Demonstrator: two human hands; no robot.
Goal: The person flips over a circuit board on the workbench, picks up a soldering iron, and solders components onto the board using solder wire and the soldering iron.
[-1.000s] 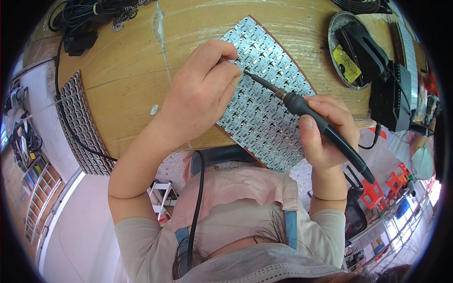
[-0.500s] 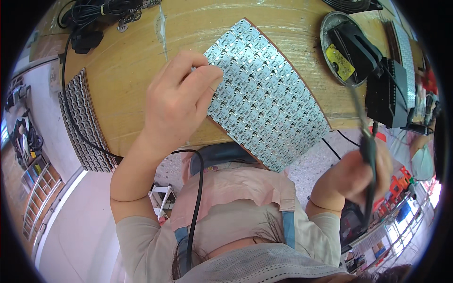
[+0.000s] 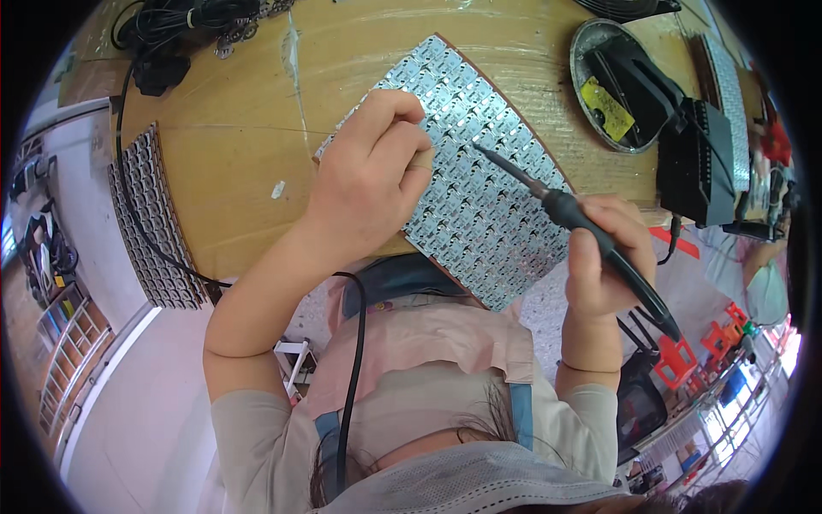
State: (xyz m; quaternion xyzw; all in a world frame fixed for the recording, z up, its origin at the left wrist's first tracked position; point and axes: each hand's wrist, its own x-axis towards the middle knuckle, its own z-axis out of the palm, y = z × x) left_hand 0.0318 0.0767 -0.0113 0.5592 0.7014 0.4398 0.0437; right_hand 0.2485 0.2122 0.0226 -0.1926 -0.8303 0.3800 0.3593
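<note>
A panel of small silvery circuit boards [image 3: 492, 218] with a brown edge lies slanted on the wooden table and overhangs its front edge. Over its left part is my left hand [image 3: 364, 171], closed in a pinch. A thin strand of solder wire [image 3: 257, 128] runs across the table toward this hand; its end is hidden by my fingers. My right hand [image 3: 612, 253] is wrapped round the black handle of a soldering iron [image 3: 561, 208]. The iron's tip points left over the middle of the panel, close to my left fingers; whether it touches cannot be told.
At the right, a round metal dish [image 3: 575, 73] holds a yellow sponge [image 3: 606, 111], beside a black box [image 3: 698, 163]. More panels stand at the left [image 3: 158, 227] and far right [image 3: 728, 111]. Black cables [image 3: 193, 19] lie at the back left; another cable [image 3: 360, 343] hangs before me.
My right hand has brought the soldering iron from the right, near the dish, to over the panel. My left hand has moved right across the panel. The solder strand has come into view.
</note>
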